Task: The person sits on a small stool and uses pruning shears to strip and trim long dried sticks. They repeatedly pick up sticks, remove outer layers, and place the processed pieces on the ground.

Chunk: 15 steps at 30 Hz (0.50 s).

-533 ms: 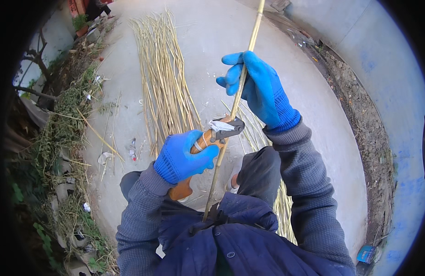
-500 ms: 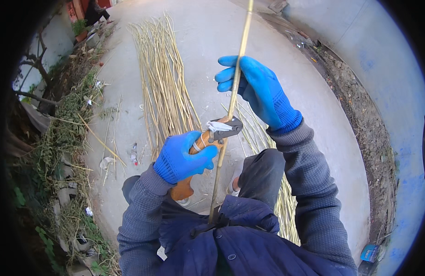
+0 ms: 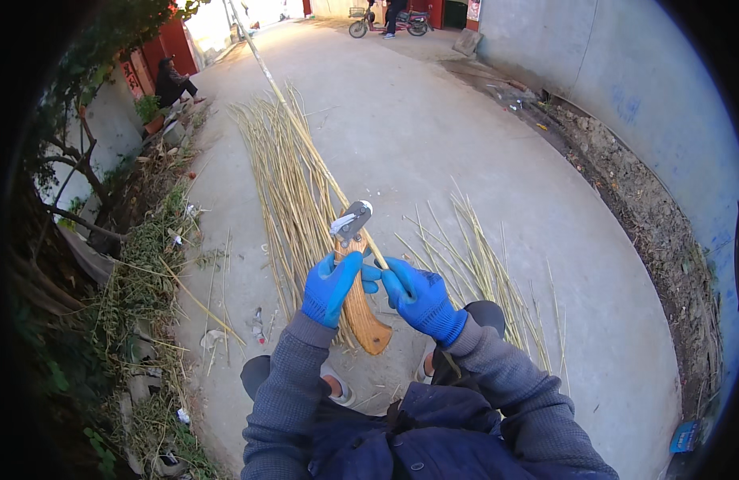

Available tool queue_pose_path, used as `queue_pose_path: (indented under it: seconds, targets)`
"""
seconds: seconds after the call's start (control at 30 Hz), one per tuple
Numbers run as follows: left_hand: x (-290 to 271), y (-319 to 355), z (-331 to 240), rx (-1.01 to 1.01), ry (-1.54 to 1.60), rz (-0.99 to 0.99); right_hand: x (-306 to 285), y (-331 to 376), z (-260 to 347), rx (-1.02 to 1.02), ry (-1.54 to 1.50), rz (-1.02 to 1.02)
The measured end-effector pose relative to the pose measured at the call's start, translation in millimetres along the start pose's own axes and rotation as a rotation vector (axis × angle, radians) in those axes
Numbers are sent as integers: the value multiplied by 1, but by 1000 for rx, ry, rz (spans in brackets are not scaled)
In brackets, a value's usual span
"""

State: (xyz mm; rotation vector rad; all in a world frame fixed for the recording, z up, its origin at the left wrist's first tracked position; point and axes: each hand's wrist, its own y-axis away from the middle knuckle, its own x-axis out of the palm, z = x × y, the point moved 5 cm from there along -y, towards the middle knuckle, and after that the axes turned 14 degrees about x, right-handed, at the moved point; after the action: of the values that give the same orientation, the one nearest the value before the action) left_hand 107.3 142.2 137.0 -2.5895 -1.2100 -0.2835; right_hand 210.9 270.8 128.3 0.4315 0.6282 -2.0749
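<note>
My left hand (image 3: 334, 286), in a blue work glove, is closed around a curved wooden-handled hand tool (image 3: 368, 324). The tool's dark metal head, with a white strip on it, points up and away from me. A long pale stick (image 3: 293, 124) runs from the far upper left down past that metal head. Its near end is pinched in my gloved right hand (image 3: 421, 296), close beside the left. Whether the stick passes through the head or only beside it, I cannot tell.
A large bundle of sticks (image 3: 285, 192) lies on the pavement at left, a smaller pile (image 3: 497, 280) at right. Weeds (image 3: 137, 312) and a tree line the left edge. A blue-grey wall (image 3: 665, 96) bounds the right. Far off, a person sits (image 3: 173, 82) and a bicycle-like vehicle (image 3: 389, 22) stands.
My right hand has come down and in beside the left, and now grips the stick's end. The stick has swung to lean far left. The tool has turned more upright, and the view has lifted.
</note>
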Motion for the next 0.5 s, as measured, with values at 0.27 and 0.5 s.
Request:
queue_pose_path:
  seconds: [0.27, 0.5]
  targets:
    - [-44, -37, 35, -13, 174, -193, -26, 98, -46, -92, 268, 157]
    - [-117, -89, 53, -17, 155, -397, -135, 282, -78, 37, 514, 201]
